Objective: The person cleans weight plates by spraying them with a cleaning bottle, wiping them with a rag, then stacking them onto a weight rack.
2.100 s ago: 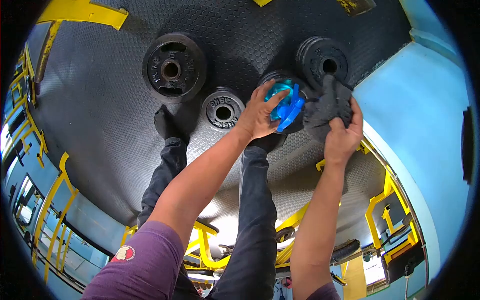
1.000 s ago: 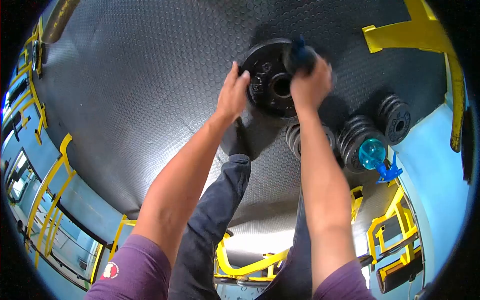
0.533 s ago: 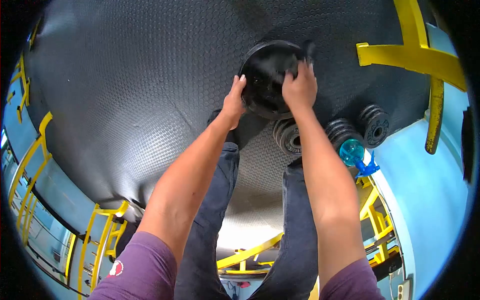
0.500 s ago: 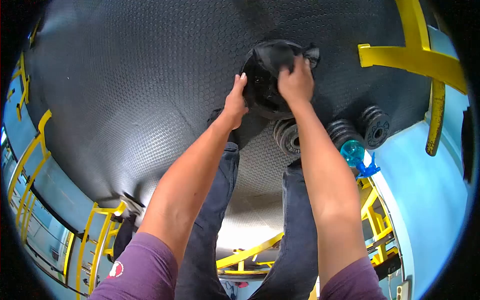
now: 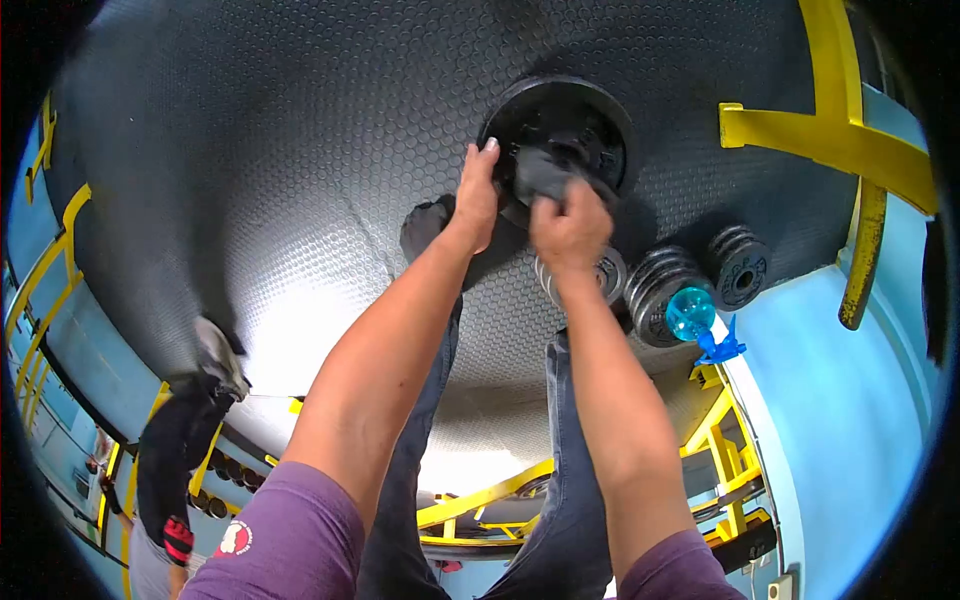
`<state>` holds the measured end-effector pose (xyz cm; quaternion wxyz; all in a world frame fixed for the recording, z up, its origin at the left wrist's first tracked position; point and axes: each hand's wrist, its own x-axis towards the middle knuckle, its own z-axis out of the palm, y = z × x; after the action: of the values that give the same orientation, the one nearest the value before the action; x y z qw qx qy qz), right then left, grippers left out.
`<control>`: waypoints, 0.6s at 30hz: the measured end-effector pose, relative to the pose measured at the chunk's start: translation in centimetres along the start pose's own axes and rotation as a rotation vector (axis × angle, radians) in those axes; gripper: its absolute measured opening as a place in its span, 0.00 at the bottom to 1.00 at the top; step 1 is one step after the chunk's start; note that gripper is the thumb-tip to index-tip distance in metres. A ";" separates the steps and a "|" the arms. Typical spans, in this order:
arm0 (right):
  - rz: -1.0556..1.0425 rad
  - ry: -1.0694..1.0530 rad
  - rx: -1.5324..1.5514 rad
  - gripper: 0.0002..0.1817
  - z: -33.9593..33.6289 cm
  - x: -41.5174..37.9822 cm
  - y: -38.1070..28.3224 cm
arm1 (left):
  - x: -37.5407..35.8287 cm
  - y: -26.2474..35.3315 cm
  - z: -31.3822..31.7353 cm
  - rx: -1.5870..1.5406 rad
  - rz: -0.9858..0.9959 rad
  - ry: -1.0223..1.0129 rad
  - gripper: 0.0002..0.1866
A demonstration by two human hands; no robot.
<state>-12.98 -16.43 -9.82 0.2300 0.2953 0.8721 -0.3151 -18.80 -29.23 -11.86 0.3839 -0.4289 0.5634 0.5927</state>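
A large black weight plate (image 5: 625, 120) stands on the rubber floor ahead of me. My left hand (image 5: 475, 200) grips its left rim, with the thumb showing on top and the other fingers hidden. Bunched in my right hand (image 5: 575, 230) is a dark cloth (image 5: 540, 175), pressed against the lower part of the plate's face. The cloth and right fingers are slightly blurred. Just below the right hand, smaller grey weight plates (image 5: 612, 275) are partly covered by my forearm.
More small plates (image 5: 655, 290) and another stack (image 5: 742, 272) sit to the right, beside a blue spray bottle (image 5: 692, 315). A yellow rack (image 5: 820, 130) stands at upper right. At left, another person's leg (image 5: 170, 450) and shoe (image 5: 218, 355) show.
My right hand and the cloth have moved from the plate's top down to its lower face. My left hand stays on the rim. The other person's leg has come further into view.
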 end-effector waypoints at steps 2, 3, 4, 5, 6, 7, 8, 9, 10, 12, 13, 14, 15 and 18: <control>-0.420 0.028 -0.216 0.21 3.4 -1.3 -1.1 | -3.5 3.0 0.9 -0.317 -0.019 -0.057 0.38; -0.456 0.018 -0.163 0.21 5.8 -2.0 -0.4 | -1.4 1.0 -0.6 -0.302 -0.011 -0.126 0.35; -0.419 -0.014 -0.172 0.20 5.8 -2.3 -0.5 | 1.3 -1.3 -2.6 -0.286 0.007 -0.193 0.33; -0.432 0.032 -0.148 0.20 6.3 -2.7 0.8 | 1.9 -2.5 -4.0 -0.250 -0.107 -0.188 0.38; -0.445 0.076 -0.124 0.20 6.8 -3.2 2.8 | 0.9 -2.7 -4.0 -0.249 -0.105 -0.185 0.38; -0.443 0.075 -0.120 0.20 6.0 -3.9 4.9 | -0.6 -2.7 -3.9 -0.064 -0.156 -0.137 0.42; -0.471 0.045 -0.192 0.19 4.7 -4.3 7.3 | -1.6 -2.7 -3.8 0.124 -0.201 -0.093 0.47; -0.502 0.018 -0.264 0.19 3.6 -4.1 9.0 | -1.7 -3.4 -4.0 0.106 -0.223 -0.166 0.52; -0.493 0.092 -0.266 0.18 2.3 -3.5 9.5 | -2.2 -3.4 -3.5 0.107 -0.221 -0.168 0.52; -0.383 0.279 -0.181 0.17 0.8 -1.1 10.3 | -2.9 -4.1 -2.0 -0.027 -0.188 -0.120 0.52; -0.287 0.387 -0.091 0.16 0.6 0.8 10.4 | -2.4 -5.1 -1.8 -0.059 -0.170 -0.125 0.52; -0.287 0.384 -0.094 0.16 -0.5 3.0 9.3 | -2.8 -5.4 -1.1 -0.062 -0.173 -0.124 0.52; -0.197 0.358 0.032 0.16 -2.3 5.3 7.5 | -3.4 -5.1 -0.1 -0.030 -0.123 -0.067 0.52; -0.201 0.422 0.022 0.16 -1.2 5.1 7.6 | -3.6 -4.6 1.1 0.020 -0.038 -0.009 0.52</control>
<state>-11.89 -8.89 -15.14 0.0069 0.2686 0.9225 -0.2773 -13.35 -27.75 -10.01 0.4020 -0.4331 0.5591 0.5816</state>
